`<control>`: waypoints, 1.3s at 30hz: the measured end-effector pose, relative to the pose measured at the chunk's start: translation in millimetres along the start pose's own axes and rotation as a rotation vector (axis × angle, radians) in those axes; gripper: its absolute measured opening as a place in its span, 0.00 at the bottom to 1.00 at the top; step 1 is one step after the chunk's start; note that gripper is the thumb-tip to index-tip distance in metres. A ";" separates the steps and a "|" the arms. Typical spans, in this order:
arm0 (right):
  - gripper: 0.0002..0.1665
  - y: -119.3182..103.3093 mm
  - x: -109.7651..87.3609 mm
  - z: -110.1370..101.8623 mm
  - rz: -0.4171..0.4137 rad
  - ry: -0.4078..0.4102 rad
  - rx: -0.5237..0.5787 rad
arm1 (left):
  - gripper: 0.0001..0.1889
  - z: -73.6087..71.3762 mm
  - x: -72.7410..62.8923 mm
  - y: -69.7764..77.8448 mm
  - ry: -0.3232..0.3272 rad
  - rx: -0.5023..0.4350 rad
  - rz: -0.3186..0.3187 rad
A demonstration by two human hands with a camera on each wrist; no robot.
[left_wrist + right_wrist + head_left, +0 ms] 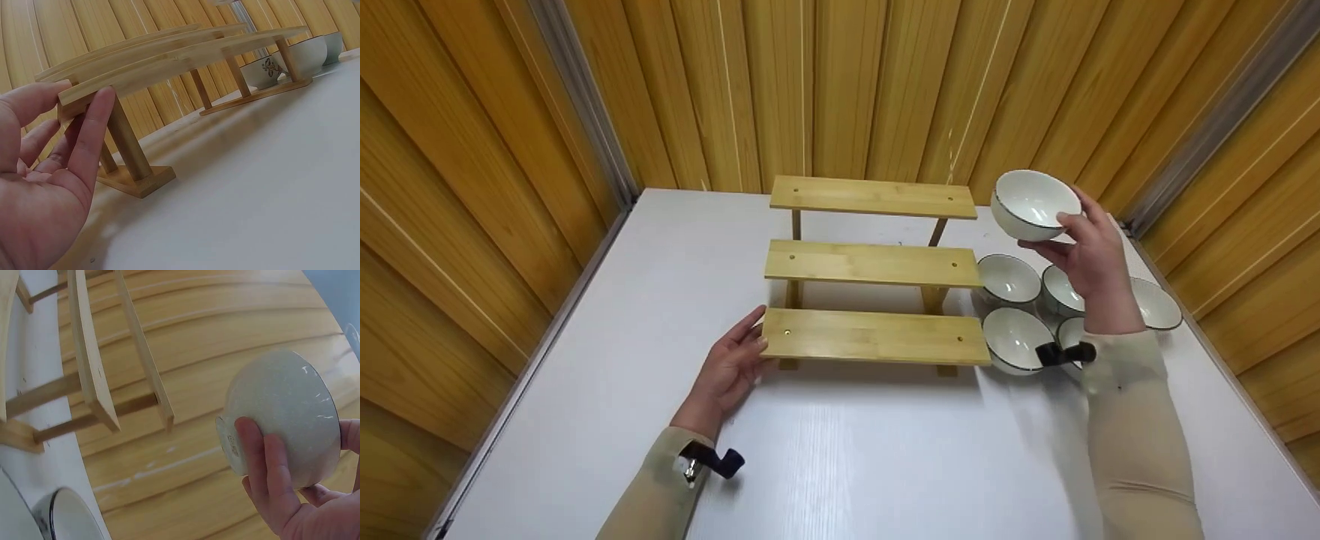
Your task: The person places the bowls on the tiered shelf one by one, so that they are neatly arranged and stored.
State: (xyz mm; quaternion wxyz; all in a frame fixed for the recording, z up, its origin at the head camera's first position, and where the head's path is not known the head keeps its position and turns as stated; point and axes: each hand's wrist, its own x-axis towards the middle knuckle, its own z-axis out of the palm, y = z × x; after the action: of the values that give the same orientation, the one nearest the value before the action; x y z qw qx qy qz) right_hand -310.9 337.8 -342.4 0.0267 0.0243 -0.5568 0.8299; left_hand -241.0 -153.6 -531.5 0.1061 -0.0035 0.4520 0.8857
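A white bowl with a dark rim is held in the air by my right hand, thumb at the rim and fingers under its base. In the right wrist view the bowl shows its outer side and foot ring. My left hand grips the left end of the lowest shelf of a three-step wooden rack. The left wrist view shows the left thumb above the board and a finger beneath it. The raised bowl is to the right of the top step.
Several more white bowls stand together at the rack's right side, some partly hidden behind my right arm. The rack stands on a white table. Wood-panelled walls enclose the table at the back and sides.
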 end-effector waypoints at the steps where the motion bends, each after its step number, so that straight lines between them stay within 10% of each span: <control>1: 0.35 1.4 3.0 4.8 0.001 -0.007 -0.011 | 0.33 0.0 0.0 0.0 0.001 -0.002 -0.001; 39: 0.40 74.3 80.3 178.8 0.198 -0.001 -0.198 | 0.34 1.6 -0.9 0.3 -0.037 -0.001 -0.009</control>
State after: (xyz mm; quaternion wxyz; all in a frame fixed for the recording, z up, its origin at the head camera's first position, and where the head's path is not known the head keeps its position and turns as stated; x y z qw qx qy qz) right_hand -394.3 145.7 -337.6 -0.0534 -0.0331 -0.6354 0.7696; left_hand -240.1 -152.6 -530.2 0.1186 0.0106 0.4496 0.8853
